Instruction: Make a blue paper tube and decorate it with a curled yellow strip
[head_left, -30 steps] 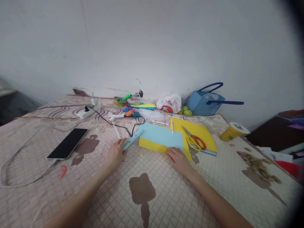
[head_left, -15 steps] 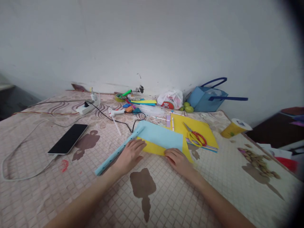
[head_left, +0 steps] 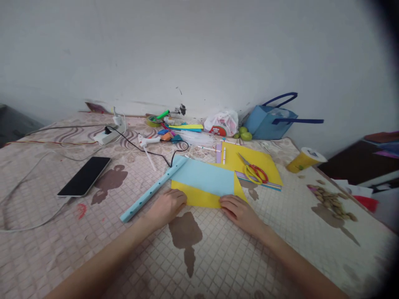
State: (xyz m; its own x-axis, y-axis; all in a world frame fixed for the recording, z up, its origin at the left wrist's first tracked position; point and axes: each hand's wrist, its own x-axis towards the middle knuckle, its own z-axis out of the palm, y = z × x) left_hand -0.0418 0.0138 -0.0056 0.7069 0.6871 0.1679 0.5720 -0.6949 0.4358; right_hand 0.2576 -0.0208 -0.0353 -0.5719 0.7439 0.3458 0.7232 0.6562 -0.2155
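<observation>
A light blue sheet of paper (head_left: 208, 176) lies over a yellow sheet of paper (head_left: 199, 198), whose near strip and right corner show below it. My left hand (head_left: 170, 204) is closed at the yellow sheet's near left corner, fingers curled over the edge. At its near right edge my right hand (head_left: 239, 210) is closed too, thumb side low against the paper. Left of the sheets a blue rolled paper tube (head_left: 152, 189) with a row of dark dots lies slanted, its far end by the blue sheet's corner.
Scissors (head_left: 254, 171) rest on a yellow paper stack (head_left: 271, 164) at right. A glue gun (head_left: 148, 141) with its black cord lies behind the tube. A phone (head_left: 84, 176) charges at left. A blue bag (head_left: 269, 122), a yellow roll (head_left: 305, 160) and peanuts (head_left: 332, 203) stand or lie farther right.
Both hands have come a little nearer to me with the yellow sheet, and more of its near strip shows. My left hand has moved away from the blue tube. The view has shifted slightly.
</observation>
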